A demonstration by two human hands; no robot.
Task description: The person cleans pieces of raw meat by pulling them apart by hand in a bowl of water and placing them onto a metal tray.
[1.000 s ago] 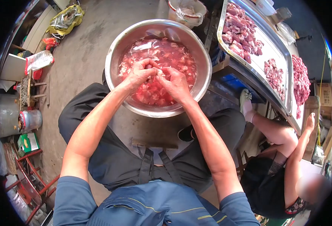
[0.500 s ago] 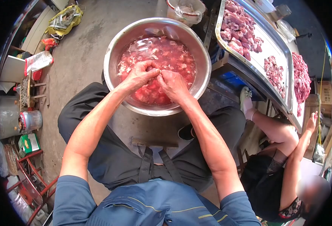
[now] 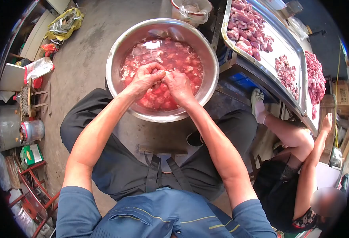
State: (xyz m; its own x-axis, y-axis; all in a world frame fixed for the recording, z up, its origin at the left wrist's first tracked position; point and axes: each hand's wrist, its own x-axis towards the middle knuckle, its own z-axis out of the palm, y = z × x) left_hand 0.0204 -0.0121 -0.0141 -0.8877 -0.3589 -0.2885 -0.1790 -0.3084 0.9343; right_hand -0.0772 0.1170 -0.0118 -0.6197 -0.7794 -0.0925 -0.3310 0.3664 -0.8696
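Over a large metal basin (image 3: 115,85) of red liquid with pale and pink pieces, my two hands meet at the fingertips. My left hand (image 3: 144,79) has its fingers curled and pinched together, and my right hand (image 3: 177,85) is closed against it. Between the fingertips shows a bit of something whitish, too small to name. Red pieces of meat (image 3: 154,99) lie in the liquid beneath the hands.
At the right, a metal tray (image 3: 275,57) bears dark pink meat in two heaps; another heap (image 3: 316,79) lies beyond it. A co-worker's arm (image 3: 315,158) and leg are at the right. A lined bucket (image 3: 192,12) stands behind the basin, a yellow bag (image 3: 65,24) at the left.
The basin and tray have shifted slightly left in view. My hands stay together over the basin, with small finger movements. The co-worker's hand has moved slightly.
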